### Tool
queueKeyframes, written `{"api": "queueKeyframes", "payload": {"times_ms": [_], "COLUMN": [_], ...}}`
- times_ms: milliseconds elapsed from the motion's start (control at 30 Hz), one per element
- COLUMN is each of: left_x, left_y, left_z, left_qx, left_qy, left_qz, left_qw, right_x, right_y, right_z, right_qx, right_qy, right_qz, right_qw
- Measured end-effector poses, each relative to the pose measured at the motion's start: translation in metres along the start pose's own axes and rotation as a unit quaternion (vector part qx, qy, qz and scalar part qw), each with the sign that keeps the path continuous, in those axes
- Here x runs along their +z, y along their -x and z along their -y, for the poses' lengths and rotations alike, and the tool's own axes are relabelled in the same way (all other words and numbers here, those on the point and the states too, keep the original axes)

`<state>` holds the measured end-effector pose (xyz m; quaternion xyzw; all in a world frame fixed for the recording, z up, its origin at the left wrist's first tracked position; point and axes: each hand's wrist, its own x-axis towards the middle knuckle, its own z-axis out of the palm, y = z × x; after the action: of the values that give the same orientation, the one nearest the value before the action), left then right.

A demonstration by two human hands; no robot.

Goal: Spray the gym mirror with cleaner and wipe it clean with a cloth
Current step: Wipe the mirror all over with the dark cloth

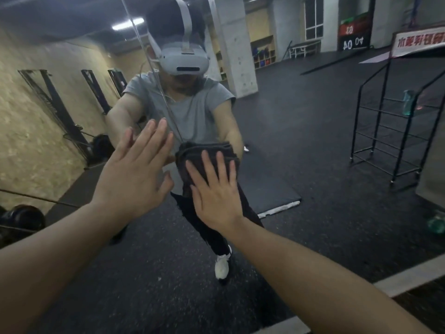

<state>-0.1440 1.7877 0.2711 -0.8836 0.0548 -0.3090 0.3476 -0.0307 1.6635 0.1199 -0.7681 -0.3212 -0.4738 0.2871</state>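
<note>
Head view shows your two bare forearms reaching up from the lower corners toward the mirror [313, 145]. Your left hand [134, 179] is flat against the glass, its fingers [154, 138] straight and spread a little, holding nothing. Your right hand [216, 196] sits just beside it, fingers [224, 169] straight and close together, pressing one folded dark cloth [192, 153] against the mirror; the cloth sticks out above and to the left of your fingertips, at about the middle of the picture. A thin seam [154, 75] between two mirror panels runs down from the top and ends behind the cloth. Behind your hands the glass reflects you in a grey T-shirt, dark trousers and white shoes, wearing a white headset [183, 56]. Farther off in the reflection lie a dark rubber floor [313, 189] with one mat [269, 191] on it, one black wire rack [390, 138] at the right, and two greenish bottles: one [408, 102] on the rack, one [435, 224] low at the right edge. One concrete column [237, 44] stands beyond.
</note>
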Motion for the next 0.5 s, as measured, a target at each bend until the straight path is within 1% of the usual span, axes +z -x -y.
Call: {"api": "queueKeyframes", "payload": {"times_ms": [67, 133, 200, 233, 300, 367, 433, 500], "left_x": [0.003, 0.005, 0.007, 0.008, 0.010, 0.013, 0.014, 0.014], "left_y": [0.001, 0.001, 0.002, 0.002, 0.002, 0.002, 0.002, 0.002], "left_z": [-0.002, -0.004, -0.006, -0.006, -0.005, -0.004, -0.005, -0.006], "left_qx": [-0.003, -0.007, -0.007, -0.006, -0.006, -0.003, -0.002, -0.006], "left_qy": [0.003, 0.011, 0.019, 0.021, 0.020, 0.010, 0.001, 0.001], "left_qz": [-0.015, -0.032, -0.045, -0.049, -0.055, -0.059, -0.065, -0.065], "left_qw": [1.000, 0.999, 0.999, 0.999, 0.998, 0.998, 0.998, 0.998], "right_x": [0.002, -0.001, -0.007, -0.011, -0.021, -0.032, -0.047, -0.065], "right_y": [0.007, 0.007, 0.006, 0.004, 0.000, -0.008, -0.021, -0.034], "right_z": [-0.003, -0.015, -0.035, -0.048, -0.079, -0.112, -0.141, -0.161], "right_qx": [-0.050, -0.087, -0.110, -0.107, -0.061, 0.020, 0.124, 0.257], "right_qy": [0.007, 0.007, 0.012, 0.021, 0.036, 0.048, 0.055, 0.027], "right_qz": [0.011, 0.002, -0.006, -0.010, -0.026, -0.052, -0.076, -0.098], "right_qw": [0.999, 0.996, 0.994, 0.994, 0.997, 0.997, 0.988, 0.961]}}
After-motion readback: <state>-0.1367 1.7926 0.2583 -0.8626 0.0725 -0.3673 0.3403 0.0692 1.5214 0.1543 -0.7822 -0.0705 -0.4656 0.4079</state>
